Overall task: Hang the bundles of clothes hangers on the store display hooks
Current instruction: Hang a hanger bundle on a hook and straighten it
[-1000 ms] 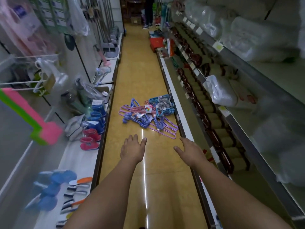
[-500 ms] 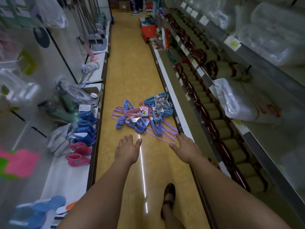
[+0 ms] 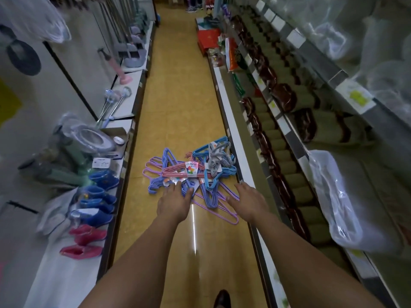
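We've closed in: left hand (image 3: 174, 202) and right hand (image 3: 249, 202), fingers spread and empty, now over hanger bundles (image 3: 193, 172) mid-floor; pickup next

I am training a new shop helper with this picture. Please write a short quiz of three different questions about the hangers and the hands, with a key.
1. True or false: the hanger bundles lie on the yellow aisle floor.
2. Which hand's fingertips overlap the pile in the picture? A) left hand B) right hand C) neither
3. Fill in: the boots on the low shelf beside the pile are blue and ____.

Key
1. True.
2. A; whether it really touches cannot be told. The right hand hovers open above the purple hangers at the near edge.
3. Pink.
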The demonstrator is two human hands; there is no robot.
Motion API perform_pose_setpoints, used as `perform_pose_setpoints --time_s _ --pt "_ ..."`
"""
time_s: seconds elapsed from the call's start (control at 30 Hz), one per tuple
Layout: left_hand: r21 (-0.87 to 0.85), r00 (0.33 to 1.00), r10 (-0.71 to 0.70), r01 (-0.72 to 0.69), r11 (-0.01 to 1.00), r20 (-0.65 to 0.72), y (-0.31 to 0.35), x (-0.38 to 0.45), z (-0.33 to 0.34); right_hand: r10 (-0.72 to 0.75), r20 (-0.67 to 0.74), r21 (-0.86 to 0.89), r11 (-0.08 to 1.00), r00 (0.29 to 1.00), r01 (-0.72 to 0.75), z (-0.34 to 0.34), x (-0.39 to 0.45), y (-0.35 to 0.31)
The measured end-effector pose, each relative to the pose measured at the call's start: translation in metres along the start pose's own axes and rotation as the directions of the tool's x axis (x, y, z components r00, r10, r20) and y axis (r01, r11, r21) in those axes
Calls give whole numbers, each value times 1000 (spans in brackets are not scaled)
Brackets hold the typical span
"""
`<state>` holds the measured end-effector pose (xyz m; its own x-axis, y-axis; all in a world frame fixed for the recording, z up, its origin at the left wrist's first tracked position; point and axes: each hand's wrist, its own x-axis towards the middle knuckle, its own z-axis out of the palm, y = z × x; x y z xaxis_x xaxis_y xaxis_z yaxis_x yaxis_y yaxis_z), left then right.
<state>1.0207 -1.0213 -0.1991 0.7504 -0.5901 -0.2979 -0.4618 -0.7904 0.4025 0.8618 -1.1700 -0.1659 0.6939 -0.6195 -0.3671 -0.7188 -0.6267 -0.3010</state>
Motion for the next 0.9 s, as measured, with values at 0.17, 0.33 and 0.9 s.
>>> perform_pose_setpoints --time_s 0.17,0.33,0.9 --pt "10 999 -7 7 1000 49 11 58 9 1 38 -7 1000 999 -1 -10 63 8" --pt "2 996 -10 10 1000 92 7 124 12 20 48 -6 1000 999 -20 -19 128 5" --pt "-18 982 -33 37 999 184 -31 326 70 95 155 21 995 983 -99 37 342 2"
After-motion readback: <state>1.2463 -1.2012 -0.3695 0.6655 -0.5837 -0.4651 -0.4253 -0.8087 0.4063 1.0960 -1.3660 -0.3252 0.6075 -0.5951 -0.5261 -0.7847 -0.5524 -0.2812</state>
